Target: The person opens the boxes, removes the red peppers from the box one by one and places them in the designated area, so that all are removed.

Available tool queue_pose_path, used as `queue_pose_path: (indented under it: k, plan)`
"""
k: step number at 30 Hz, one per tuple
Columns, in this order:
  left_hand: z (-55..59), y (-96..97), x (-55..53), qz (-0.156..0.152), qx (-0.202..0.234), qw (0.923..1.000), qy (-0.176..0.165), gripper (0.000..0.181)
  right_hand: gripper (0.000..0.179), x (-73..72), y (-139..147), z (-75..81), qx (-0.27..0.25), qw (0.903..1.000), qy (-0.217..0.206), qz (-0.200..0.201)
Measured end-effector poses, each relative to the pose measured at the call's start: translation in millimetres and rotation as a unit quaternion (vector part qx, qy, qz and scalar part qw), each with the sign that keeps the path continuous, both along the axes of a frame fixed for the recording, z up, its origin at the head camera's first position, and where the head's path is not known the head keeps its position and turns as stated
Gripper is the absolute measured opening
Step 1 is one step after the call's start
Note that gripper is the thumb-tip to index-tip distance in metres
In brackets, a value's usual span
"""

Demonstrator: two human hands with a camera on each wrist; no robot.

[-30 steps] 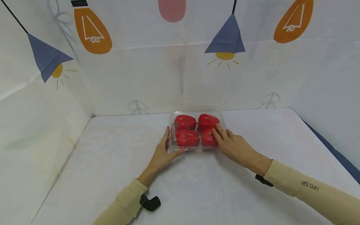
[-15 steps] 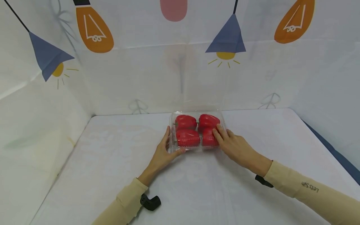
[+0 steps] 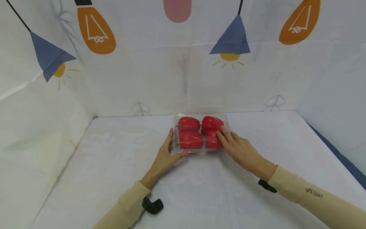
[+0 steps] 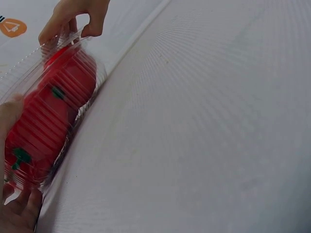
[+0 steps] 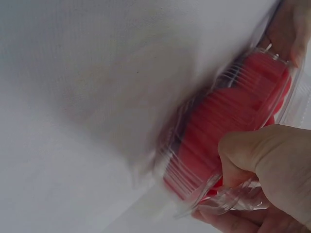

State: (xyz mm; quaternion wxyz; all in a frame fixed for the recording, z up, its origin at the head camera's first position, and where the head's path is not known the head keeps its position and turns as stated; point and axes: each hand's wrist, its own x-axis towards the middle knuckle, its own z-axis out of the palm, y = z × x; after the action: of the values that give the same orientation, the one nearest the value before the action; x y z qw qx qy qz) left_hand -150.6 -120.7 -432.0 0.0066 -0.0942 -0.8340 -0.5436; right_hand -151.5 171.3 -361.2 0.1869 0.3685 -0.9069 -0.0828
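Observation:
A clear plastic clamshell box (image 3: 203, 151) sits at the far edge of the table, near the wall. Several red bell peppers (image 3: 191, 140) fill it in two rows; green stems (image 4: 21, 156) show through the ribbed wall in the left wrist view. My left hand (image 3: 164, 159) holds the box's near left corner, thumb along the front and fingers at the side. At the near right corner, my right hand (image 3: 241, 152) grips the box, its fingertips over the near right pepper. In the right wrist view, the right thumb (image 5: 238, 150) lies against the plastic wall.
The white table (image 3: 128, 152) spreads out in front of and beside the box. A white cloth wall (image 3: 143, 79) printed with lamps and bulbs rises right behind it. A clear plastic flap, faintly visible, stands up at the back of the box.

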Motion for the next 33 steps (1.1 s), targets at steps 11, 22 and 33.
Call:
queue_pose_path:
  k: [11,22,33]
  plan:
    - [0.1,0.5,2.6,-0.004,0.009,0.9999,-0.004,0.105,0.072,0.3,4,2.1,-0.015,0.9988,-0.047,-0.006]
    - [5.6,5.8,2.7,-0.005,0.017,0.9997,-0.014,0.104,0.071,-9.5,21,2.7,-0.139,0.9843,-0.108,0.010]
    - [-3.3,2.2,4.5,0.000,0.025,0.9996,-0.017,0.103,0.063,-23.6,26,4.9,-0.338,0.9387,-0.065,-0.002]
